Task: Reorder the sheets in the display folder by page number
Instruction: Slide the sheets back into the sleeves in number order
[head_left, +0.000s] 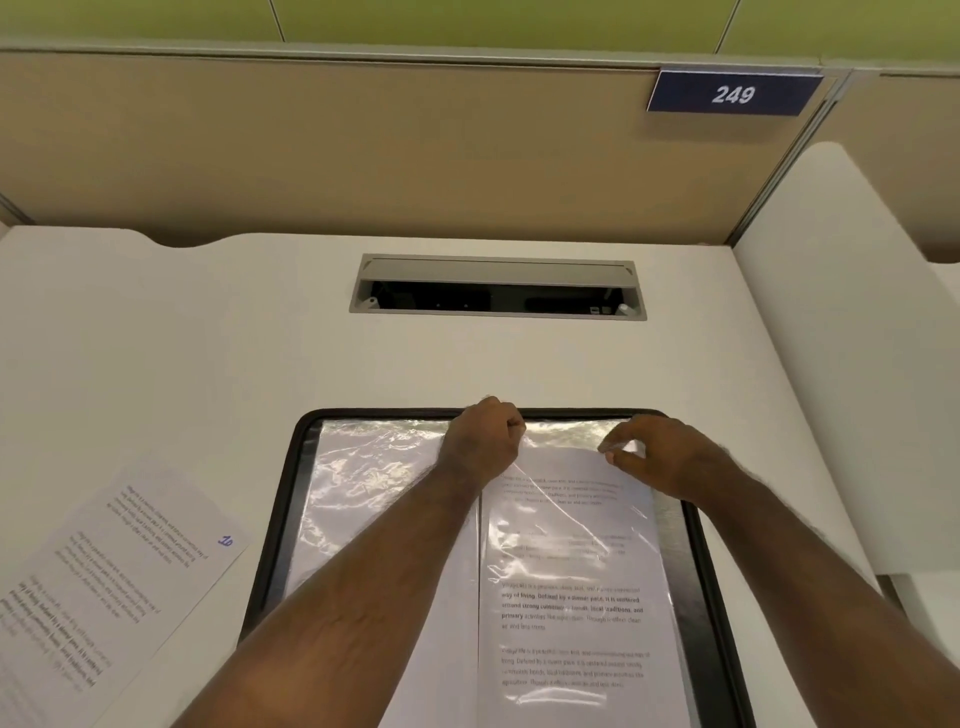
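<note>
While both hands (561, 447) pinch, sheet (571, 571) lies sleeved.

A white desk (156, 322) with a grey cable hatch (497, 286) faces a beige partition (363, 150) bearing a "249" sign (733, 93).

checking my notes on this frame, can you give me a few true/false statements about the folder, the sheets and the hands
1. The display folder lies open on the desk. True.
2. The loose sheet on the desk bears a handwritten 3. False: it is marked 10, in blue ink.
3. Both hands are at the top edge of the right-hand page. True: the left hand grips the sleeve opening, and the right hand pinches the printed sheet near its top edge.
4. The loose sheet lies to the right of the folder. False: it lies to its left.
5. The sign on the partition reads 249. True.
</note>
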